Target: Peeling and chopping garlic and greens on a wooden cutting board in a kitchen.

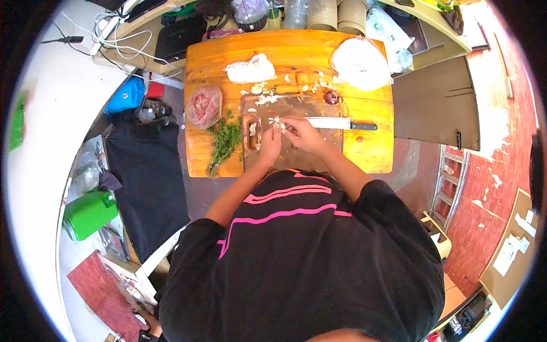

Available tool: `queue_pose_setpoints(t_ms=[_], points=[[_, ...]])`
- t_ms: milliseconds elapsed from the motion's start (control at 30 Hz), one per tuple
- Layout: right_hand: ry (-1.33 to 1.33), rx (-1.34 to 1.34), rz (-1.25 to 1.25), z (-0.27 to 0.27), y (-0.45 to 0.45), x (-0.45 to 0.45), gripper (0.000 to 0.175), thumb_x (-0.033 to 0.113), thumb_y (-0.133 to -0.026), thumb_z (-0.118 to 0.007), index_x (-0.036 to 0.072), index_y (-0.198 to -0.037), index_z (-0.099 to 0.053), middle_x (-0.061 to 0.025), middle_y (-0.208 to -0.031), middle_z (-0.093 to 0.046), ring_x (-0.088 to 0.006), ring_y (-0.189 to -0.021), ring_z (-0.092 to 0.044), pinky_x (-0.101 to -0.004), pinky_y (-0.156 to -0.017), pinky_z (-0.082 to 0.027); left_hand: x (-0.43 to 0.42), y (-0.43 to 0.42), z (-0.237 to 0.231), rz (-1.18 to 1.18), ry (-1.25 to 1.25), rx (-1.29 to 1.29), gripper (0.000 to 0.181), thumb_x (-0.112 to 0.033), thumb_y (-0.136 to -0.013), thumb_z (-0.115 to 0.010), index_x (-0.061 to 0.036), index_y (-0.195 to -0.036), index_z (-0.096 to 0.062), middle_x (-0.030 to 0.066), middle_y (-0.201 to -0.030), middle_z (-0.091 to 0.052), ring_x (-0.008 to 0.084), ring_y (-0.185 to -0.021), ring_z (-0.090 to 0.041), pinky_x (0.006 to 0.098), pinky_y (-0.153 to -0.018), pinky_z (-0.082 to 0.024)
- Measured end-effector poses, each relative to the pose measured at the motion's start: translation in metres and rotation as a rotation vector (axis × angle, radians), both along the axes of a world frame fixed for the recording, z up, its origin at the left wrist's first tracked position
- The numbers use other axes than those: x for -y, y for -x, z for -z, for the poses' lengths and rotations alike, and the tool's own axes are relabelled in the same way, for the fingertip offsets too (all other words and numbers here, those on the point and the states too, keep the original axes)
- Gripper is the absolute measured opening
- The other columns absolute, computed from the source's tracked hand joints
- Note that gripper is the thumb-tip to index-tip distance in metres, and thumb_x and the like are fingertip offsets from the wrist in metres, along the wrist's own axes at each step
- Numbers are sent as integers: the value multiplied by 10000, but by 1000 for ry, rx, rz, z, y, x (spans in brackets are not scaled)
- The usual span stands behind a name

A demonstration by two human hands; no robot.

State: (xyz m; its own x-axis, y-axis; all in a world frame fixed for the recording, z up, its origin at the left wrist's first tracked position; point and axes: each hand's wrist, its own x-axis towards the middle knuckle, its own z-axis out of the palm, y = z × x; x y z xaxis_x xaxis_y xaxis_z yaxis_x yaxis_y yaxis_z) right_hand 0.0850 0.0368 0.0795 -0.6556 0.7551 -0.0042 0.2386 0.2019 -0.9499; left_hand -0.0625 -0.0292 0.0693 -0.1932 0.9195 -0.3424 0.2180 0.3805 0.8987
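Note:
Over the brown cutting board (295, 160), my left hand (271, 143) and my right hand (305, 134) meet fingertip to fingertip. Pinched between them is a small pale piece, seemingly a garlic clove (282, 126). White bits of garlic skin (274, 119) lie just beyond the fingers, with more garlic pieces (268, 99) near the board's far edge. A kitchen knife (329, 123) rests to the right of my right hand, its black handle extending past the board. Behind it sits a red onion (331, 97). Carrots (290, 89) lie along the board's far side.
Left of the board are a bunch of green herbs (224, 141) and a plastic bag of raw minced meat (204, 107). A white plastic bag (251, 69) and a larger white bag (361, 63) occupy the far part of the wooden table (299, 47). Stacked bowls (321, 15) stand behind.

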Motion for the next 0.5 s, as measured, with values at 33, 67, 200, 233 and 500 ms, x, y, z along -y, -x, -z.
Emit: queue_pose_setpoints(t_ms=[33, 67, 200, 233, 500], points=[[1, -4, 7, 1, 1, 3, 315, -3, -920, -590, -56, -1230, -580, -98, -1021, -641, -126, -798, -623, -247, -698, -511, 0, 1, 3, 14, 46, -68, 442, -316, -1066, -415, 51, -979, -644, 105, -795, -651, 145, -785, -580, 352, -729, -476], [8, 7, 38, 1, 5, 5, 302, 13, -905, -577, -41, -1201, -597, -147, -1040, -648, -204, -844, -641, -294, -737, -516, 1, 1, 8, 11, 45, -74, 442, -316, -1066, -415, 51, -979, -644, 105, -795, -651, 145, -785, -580, 352, -729, -476], [104, -34, 275, 11, 8, 9, 261, 54, -927, -520, -8, -1163, -613, -193, -983, -674, -277, -864, -663, -355, -769, -523, -4, -1, -1, 6, -139, -137, 382, -306, -1036, -462, 29, -970, -635, 187, -743, -640, 309, -677, -606, 423, -647, -462], [170, -11, 277, 13, 4, 6, 258, 130, -1013, -472, -31, -1178, -588, -92, -862, -643, -140, -719, -607, -301, -660, -508, -8, -2, -12, 109, -262, -342, 356, -296, -1028, -472, 29, -1006, -617, 216, -728, -617, 387, -640, -581, 447, -615, -447], [355, -4, 246, -3, 12, 18, 476, 380, -1056, -389, -40, -1072, -614, -187, -853, -659, -292, -798, -645, -395, -788, -506, -4, 2, -24, 222, -250, -450, 333, -282, -1002, -494, 13, -996, -649, 279, -801, -630, 440, -752, -632, 505, -661, -474]])
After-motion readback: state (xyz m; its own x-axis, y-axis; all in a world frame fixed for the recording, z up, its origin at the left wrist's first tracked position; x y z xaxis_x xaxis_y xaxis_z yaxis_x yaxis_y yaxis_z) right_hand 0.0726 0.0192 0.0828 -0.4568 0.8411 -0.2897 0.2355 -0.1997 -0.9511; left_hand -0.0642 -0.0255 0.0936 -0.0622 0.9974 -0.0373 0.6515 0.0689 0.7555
